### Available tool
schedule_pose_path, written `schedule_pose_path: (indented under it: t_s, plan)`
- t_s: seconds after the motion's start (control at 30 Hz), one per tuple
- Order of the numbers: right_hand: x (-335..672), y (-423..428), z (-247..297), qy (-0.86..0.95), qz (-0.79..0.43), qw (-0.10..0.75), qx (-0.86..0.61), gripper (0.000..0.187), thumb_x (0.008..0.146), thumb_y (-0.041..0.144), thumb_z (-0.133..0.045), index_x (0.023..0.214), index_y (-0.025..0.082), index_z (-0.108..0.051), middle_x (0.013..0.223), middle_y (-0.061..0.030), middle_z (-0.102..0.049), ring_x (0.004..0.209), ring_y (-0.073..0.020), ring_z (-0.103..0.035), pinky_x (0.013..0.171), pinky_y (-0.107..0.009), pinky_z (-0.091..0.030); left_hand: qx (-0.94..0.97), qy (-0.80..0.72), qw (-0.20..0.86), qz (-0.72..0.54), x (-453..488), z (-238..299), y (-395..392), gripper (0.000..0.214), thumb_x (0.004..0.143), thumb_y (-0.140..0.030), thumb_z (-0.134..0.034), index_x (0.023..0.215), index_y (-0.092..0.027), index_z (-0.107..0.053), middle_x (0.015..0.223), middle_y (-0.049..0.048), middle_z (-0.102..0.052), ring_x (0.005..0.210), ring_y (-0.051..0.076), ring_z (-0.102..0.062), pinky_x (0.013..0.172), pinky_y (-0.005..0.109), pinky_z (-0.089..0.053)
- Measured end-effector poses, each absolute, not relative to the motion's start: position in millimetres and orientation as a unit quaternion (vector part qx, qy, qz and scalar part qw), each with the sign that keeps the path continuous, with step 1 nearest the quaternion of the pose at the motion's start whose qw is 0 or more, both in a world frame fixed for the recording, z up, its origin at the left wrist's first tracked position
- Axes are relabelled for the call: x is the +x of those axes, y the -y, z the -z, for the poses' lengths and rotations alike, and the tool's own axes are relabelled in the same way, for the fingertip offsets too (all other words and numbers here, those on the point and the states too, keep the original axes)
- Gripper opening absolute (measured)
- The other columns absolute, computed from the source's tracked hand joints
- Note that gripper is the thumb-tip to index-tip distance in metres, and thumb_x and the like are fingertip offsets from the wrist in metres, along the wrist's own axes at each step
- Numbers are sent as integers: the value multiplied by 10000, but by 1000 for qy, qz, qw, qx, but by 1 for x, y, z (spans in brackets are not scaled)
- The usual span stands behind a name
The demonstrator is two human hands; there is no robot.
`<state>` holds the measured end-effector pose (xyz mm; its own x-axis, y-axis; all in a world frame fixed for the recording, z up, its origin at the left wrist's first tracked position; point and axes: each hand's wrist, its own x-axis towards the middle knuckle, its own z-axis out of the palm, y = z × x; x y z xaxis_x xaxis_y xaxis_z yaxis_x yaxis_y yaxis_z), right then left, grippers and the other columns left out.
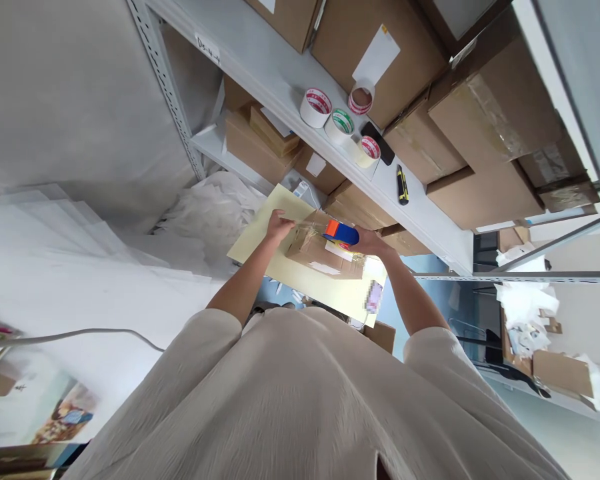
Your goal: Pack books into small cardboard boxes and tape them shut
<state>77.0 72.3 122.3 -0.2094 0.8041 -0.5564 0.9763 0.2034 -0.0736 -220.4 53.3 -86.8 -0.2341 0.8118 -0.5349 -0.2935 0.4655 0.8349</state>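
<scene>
While the shelf (290, 100) and its stacked cartons fill the upper right of the frame, our work sits at the centre, where a yellow sheet (275, 213) lies under a small cardboard box (317, 257). We judge the sealing of this box to be under way but not finished. Clear, wrinkled tape seems to lie across its top, and the dispenser rests on that top, so the strip looks not yet cut. Whether the other seams are closed, we cannot tell.

Our left hand (279, 227), just left of centre, lies with its fingers curled down on the box's left end, pressing it and gripping nothing else. Our right hand (369, 241), just right of centre, is closed around the handle of the blue and orange tape dispenser (341, 233), which touches the top of the box.

On the shelf, well apart from both hands, stand a few rolls of tape (316, 105) and a yellow knife (403, 185).
</scene>
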Motion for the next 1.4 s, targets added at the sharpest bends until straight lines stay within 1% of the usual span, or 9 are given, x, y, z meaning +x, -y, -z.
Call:
schedule_pose_path:
  t_s: [0.3, 0.6, 0.77, 0.93, 1.0, 1.13, 1.27, 1.33, 1.4]
  plan:
    - [73, -73, -120, -732, 216, 214, 609, 538, 867, 446, -905, 1306, 248, -665, 1282, -156, -853, 1192, -394, -807, 1068, -476, -640, 231, -653, 593, -411, -189, 108, -50, 503, 883, -110, -875, 1320, -233, -659, 880, -33, -682, 925, 215, -760, 919, 340, -563]
    - [70, -72, -121, -726, 221, 214, 615, 563, 877, 514, -893, 1330, 257, -678, 1243, -142, -856, 1190, -394, -805, 1078, -492, -648, 268, -670, 585, -370, -173, 112, -43, 557, 878, -147, -821, 1404, -222, -651, 1137, 85, -786, 1104, 260, -788, 996, 357, -585]
    - [68, -71, -121, -728, 213, 216, 614, 585, 905, 560, -886, 1356, 245, -686, 1263, -159, -858, 1197, -398, -814, 1078, -492, -655, 316, -654, 512, -459, -178, 100, -35, 255, 909, -165, -759, 1142, -255, -709, 1224, 101, -813, 1219, 258, -779, 1142, 401, -589]
    - [71, -70, -118, -727, 218, 210, 616, 597, 913, 564, -888, 1385, 259, -687, 1277, -156, -859, 1185, -405, -819, 1039, -493, -676, 369, -616, 552, -423, -180, 82, -29, 136, 1018, -203, -677, 1096, -292, -742, 1161, 80, -861, 1206, 290, -811, 1180, 466, -598]
    - [74, -71, -116, -726, 224, 205, 617, 597, 909, 562, -895, 1381, 258, -691, 1288, -166, -859, 1165, -407, -822, 1016, -491, -682, 391, -623, 551, -394, -185, 77, -31, 205, 1009, -194, -692, 1177, -287, -762, 1232, 105, -868, 1271, 329, -804, 1206, 501, -592]
    - [79, -72, -112, -732, 226, 194, 613, 572, 913, 534, -891, 1369, 252, -690, 1303, -174, -859, 1155, -400, -825, 987, -469, -683, 490, -589, 497, -407, -190, 66, -35, 546, 1000, -146, -629, 1538, -203, -707, 1648, 182, -736, 1535, 341, -698, 1349, 506, -505]
    - [80, -72, -112, -741, 223, 192, 603, 581, 905, 455, -881, 1408, 248, -678, 1322, -164, -860, 1165, -390, -828, 968, -441, -676, 631, -512, 447, -375, -180, 59, -30, 940, 993, -211, -637, 1887, -134, -359, 1907, 205, -476, 1775, 345, -460, 1472, 521, -356]
    - [79, -73, -114, -743, 221, 198, 600, 581, 895, 426, -882, 1409, 245, -680, 1327, -165, -860, 1161, -395, -827, 957, -441, -673, 678, -510, 419, -323, -173, 58, -25, 1050, 1022, -301, -651, 1939, -98, -181, 1976, 227, -328, 1838, 388, -334, 1504, 590, -261]
    - [78, -74, -116, -746, 225, 203, 593, 583, 890, 415, -885, 1409, 244, -682, 1344, -168, -857, 1175, -401, -823, 960, -444, -669, 706, -528, 382, -276, -170, 59, -18, 1078, 1068, -399, -634, 1952, -98, -93, 2006, 221, -229, 1869, 428, -231, 1514, 667, -153]
